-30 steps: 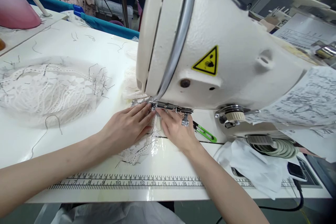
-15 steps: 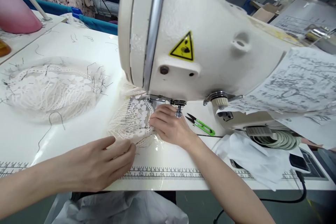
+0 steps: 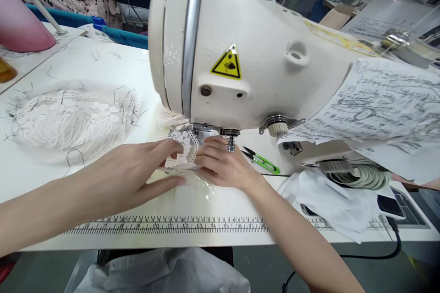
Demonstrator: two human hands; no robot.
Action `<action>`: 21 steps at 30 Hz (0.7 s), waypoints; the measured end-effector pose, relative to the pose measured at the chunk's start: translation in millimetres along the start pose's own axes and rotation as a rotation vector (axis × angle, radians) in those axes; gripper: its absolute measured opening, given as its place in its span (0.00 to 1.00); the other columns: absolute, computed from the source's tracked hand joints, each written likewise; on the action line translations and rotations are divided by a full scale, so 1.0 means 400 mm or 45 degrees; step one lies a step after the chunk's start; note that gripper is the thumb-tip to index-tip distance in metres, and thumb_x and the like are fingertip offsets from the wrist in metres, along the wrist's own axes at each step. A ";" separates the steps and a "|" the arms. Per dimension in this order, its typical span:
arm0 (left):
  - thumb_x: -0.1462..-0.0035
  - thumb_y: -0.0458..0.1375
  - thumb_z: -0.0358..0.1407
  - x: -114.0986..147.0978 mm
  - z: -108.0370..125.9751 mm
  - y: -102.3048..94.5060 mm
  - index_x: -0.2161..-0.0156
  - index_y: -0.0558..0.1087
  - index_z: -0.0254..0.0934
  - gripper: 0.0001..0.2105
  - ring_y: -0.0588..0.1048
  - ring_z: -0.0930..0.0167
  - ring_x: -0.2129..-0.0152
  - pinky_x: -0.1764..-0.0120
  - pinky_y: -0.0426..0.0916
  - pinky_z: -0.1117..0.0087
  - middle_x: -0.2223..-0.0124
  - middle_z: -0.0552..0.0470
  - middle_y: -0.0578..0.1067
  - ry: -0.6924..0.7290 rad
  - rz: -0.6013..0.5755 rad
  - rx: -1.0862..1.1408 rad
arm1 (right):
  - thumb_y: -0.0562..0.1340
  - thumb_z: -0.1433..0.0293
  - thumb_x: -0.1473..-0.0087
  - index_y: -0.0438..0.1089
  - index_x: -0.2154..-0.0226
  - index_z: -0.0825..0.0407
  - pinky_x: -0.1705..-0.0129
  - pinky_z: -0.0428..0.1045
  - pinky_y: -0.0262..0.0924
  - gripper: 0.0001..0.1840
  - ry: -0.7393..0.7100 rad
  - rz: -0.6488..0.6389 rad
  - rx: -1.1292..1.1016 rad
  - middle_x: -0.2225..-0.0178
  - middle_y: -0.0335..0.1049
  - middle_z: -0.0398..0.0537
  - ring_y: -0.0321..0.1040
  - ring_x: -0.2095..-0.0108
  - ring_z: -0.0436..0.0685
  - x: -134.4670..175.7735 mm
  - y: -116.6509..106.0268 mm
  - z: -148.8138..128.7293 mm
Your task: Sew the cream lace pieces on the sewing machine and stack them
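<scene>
Lace piece [image 3: 187, 141] below the head of the sewing machine [image 3: 247, 55], about midway along the bench [image 3: 240, 208] and well in from its front edge, as seen from the head camera. Reaches up to the metal attachment [image 3: 206, 127] at the machine's lower end, with the near end loose and slightly raised toward the front edge. Left hand [image 3: 142, 169] at that near end: thumb apart from the curled fingers, fingertips at the lace; cannot tell about any pinch, with some fingertips hidden. Right hand [image 3: 223, 162] at the right border of the lace: fingers bent and pressed together; cannot tell about a grip there either.

Looks, by judgement, like work partway through: lace in place at the machine, both hands at it, near portion outside the attachment and probably not yet worked. Cannot tell about stitches already laid, too small and partly covered. Toward the left edge of the bench, a second lace bundle [image 3: 75, 121], well apart from both hands, with dark thread ends around it, apparently left untrimmed. To the right of the right hand, near but apart, green snips [image 3: 266, 163] with blades parted. Near the front right corner, crumpled white cloth [image 3: 330, 197]. Along the front edge, a printed ruler strip [image 3: 192, 226].
</scene>
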State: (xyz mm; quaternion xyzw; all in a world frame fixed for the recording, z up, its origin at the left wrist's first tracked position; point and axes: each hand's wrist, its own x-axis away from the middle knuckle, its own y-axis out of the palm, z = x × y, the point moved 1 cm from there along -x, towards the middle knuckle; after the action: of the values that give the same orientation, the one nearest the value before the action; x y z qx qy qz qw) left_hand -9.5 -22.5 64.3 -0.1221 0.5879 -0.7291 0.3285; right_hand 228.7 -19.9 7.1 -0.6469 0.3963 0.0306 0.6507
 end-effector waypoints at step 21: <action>0.39 0.54 0.22 -0.017 -0.027 0.130 0.62 0.75 0.36 0.10 0.77 0.67 0.64 0.59 0.72 0.62 0.62 0.50 0.79 0.474 0.495 -0.388 | 0.63 0.79 0.40 0.74 0.61 0.52 0.41 0.53 0.68 0.08 0.001 -0.007 -0.098 0.61 0.80 0.42 0.75 0.54 0.51 -0.002 -0.011 0.002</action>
State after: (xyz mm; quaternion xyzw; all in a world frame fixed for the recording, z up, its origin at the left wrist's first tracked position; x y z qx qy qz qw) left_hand 6.9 -14.8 13.8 0.0806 0.7528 -0.5659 0.3265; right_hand 230.9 -19.6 11.2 -0.6728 0.3933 0.0437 0.6251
